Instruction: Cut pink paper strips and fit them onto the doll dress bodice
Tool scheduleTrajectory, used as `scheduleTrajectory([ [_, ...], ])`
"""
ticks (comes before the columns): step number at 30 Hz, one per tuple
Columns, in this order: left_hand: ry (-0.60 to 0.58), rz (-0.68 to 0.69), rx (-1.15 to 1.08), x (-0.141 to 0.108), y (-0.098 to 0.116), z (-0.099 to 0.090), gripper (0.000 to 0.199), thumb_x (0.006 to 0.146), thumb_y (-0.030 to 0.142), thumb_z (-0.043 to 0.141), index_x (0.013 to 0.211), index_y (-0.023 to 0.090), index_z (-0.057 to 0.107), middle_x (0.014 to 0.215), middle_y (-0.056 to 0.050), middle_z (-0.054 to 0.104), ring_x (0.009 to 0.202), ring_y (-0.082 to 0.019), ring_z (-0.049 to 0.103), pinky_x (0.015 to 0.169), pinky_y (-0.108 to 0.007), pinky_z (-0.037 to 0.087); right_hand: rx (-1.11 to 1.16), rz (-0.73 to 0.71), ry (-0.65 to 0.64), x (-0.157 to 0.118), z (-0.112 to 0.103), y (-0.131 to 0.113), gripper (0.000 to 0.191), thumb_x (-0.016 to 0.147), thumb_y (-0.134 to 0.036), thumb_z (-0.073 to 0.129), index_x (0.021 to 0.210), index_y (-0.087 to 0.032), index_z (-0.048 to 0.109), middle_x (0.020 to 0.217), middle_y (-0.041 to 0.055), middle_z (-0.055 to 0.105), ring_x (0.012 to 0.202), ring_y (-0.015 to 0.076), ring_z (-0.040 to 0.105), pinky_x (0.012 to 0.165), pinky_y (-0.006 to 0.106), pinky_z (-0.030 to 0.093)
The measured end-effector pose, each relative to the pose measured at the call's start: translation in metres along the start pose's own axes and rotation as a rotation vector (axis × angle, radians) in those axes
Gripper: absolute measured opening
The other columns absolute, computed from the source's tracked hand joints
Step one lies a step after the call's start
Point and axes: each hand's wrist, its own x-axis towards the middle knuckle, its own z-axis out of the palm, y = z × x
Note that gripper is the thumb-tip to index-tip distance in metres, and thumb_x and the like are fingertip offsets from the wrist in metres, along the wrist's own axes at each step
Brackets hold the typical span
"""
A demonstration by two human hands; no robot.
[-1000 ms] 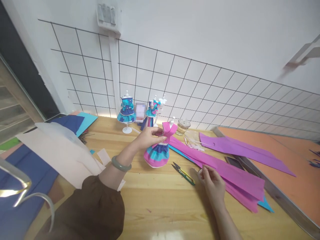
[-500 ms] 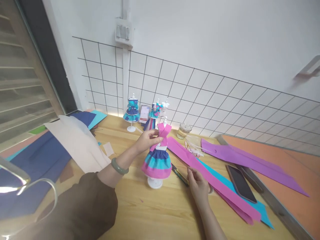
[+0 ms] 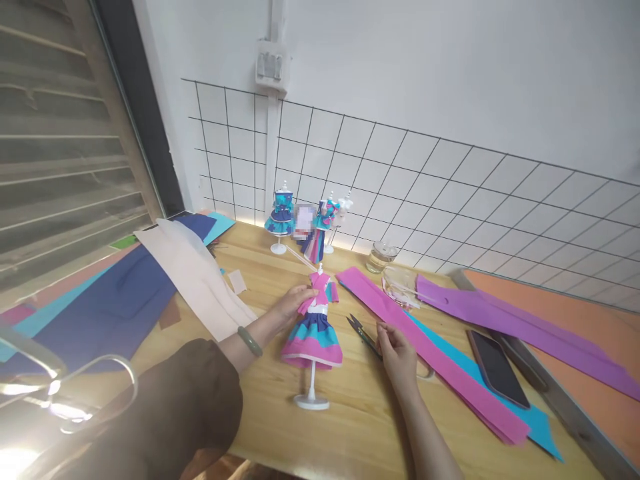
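Long pale cloth (image 3: 197, 283) lies at ten o'clock from the little dress (image 3: 313, 341). The left hand (image 3: 294, 303), at eleven o'clock, pinches its pink top (image 3: 320, 283). The dress is in the middle, up on a white stand (image 3: 312, 403). Scissors (image 3: 361, 331) lie at three o'clock. The right hand (image 3: 401, 357) is right beside them, curled; I can't tell if it holds anything. A phone (image 3: 497, 370) lies farther out there
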Motion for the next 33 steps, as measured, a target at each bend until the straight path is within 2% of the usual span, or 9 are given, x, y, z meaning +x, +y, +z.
scheduleTrajectory([
  [3, 0.011, -0.018, -0.020, 0.002, -0.008, -0.004, 0.028, 0.065, 0.030, 0.070, 0.082, 0.009, 0.063, 0.070, -0.005, 0.065, 0.059, -0.012, 0.058, 0.060, -0.023, 0.043, -0.006, 0.016, -0.007, 0.000, 0.001, 0.000, 0.044, 0.067, -0.054, 0.060, 0.082, -0.014, 0.065, 0.047, -0.0027, 0.051, 0.045, 0.0135, 0.046, 0.046, 0.026, 0.037],
  [8, -0.016, -0.053, -0.048, 0.001, -0.007, -0.003, 0.033, 0.063, 0.031, 0.071, 0.086, 0.009, 0.064, 0.072, -0.007, 0.066, 0.061, -0.013, 0.059, 0.061, -0.024, 0.044, -0.006, 0.041, -0.008, 0.000, 0.002, 0.003, 0.044, 0.067, -0.054, 0.062, 0.083, -0.013, 0.064, 0.047, -0.0031, 0.051, 0.044, 0.0124, 0.045, 0.045, 0.025, 0.036],
  [14, -0.017, -0.045, -0.078, 0.000, -0.006, -0.004, 0.028, 0.064, 0.029, 0.069, 0.082, 0.009, 0.063, 0.071, -0.006, 0.065, 0.061, -0.014, 0.059, 0.061, -0.024, 0.044, 0.040, 0.072, 0.043, 0.004, 0.001, 0.007, 0.041, 0.064, -0.052, 0.065, 0.078, -0.013, 0.064, 0.047, -0.0036, 0.050, 0.044, 0.0116, 0.043, 0.045, 0.025, 0.035],
  [19, -0.003, -0.031, -0.089, 0.002, -0.008, -0.008, 0.023, 0.065, 0.027, 0.067, 0.080, 0.009, 0.063, 0.071, -0.006, 0.065, 0.061, -0.014, 0.059, 0.060, -0.024, 0.044, 0.133, 0.115, 0.196, 0.010, -0.008, 0.010, 0.042, 0.065, -0.050, 0.066, 0.084, -0.013, 0.062, 0.052, -0.0044, 0.049, 0.043, 0.0093, 0.040, 0.041, 0.023, 0.031],
  [24, 0.003, -0.066, -0.076, 0.003, -0.008, -0.009, 0.027, 0.064, 0.030, 0.067, 0.079, 0.008, 0.064, 0.072, -0.009, 0.067, 0.064, -0.016, 0.061, 0.063, -0.027, 0.046, 0.235, 0.108, 0.416, 0.019, -0.026, 0.012, 0.035, 0.068, -0.049, 0.062, 0.077, -0.016, 0.056, 0.054, -0.0064, 0.044, 0.043, 0.0066, 0.034, 0.041, 0.021, 0.029],
  [28, -0.012, -0.082, -0.062, 0.004, -0.008, -0.009, 0.027, 0.065, 0.032, 0.067, 0.077, 0.008, 0.065, 0.072, -0.010, 0.067, 0.062, -0.016, 0.060, 0.060, -0.026, 0.045, 0.273, 0.100, 0.541, 0.020, -0.042, 0.008, 0.035, 0.066, -0.050, 0.063, 0.077, -0.017, 0.055, 0.054, -0.0070, 0.043, 0.044, 0.0076, 0.036, 0.042, 0.022, 0.028],
  [30, -0.015, -0.084, -0.060, 0.005, -0.009, -0.010, 0.028, 0.065, 0.032, 0.067, 0.077, 0.008, 0.065, 0.072, -0.010, 0.068, 0.062, -0.017, 0.061, 0.060, -0.027, 0.046, 0.165, 0.105, 0.515, 0.018, -0.048, 0.005, 0.035, 0.064, -0.049, 0.064, 0.077, -0.016, 0.059, 0.056, -0.0040, 0.049, 0.047, 0.0102, 0.042, 0.045, 0.024, 0.033],
  [33, -0.016, -0.087, -0.061, 0.008, -0.011, -0.013, 0.028, 0.065, 0.032, 0.067, 0.078, 0.007, 0.065, 0.073, -0.011, 0.068, 0.063, -0.018, 0.061, 0.060, -0.027, 0.046, -0.250, 0.137, 0.296, 0.011, -0.053, 0.004, 0.035, 0.064, -0.049, 0.063, 0.075, -0.017, 0.064, 0.066, 0.0034, 0.062, 0.060, 0.0173, 0.054, 0.054, 0.029, 0.038],
])
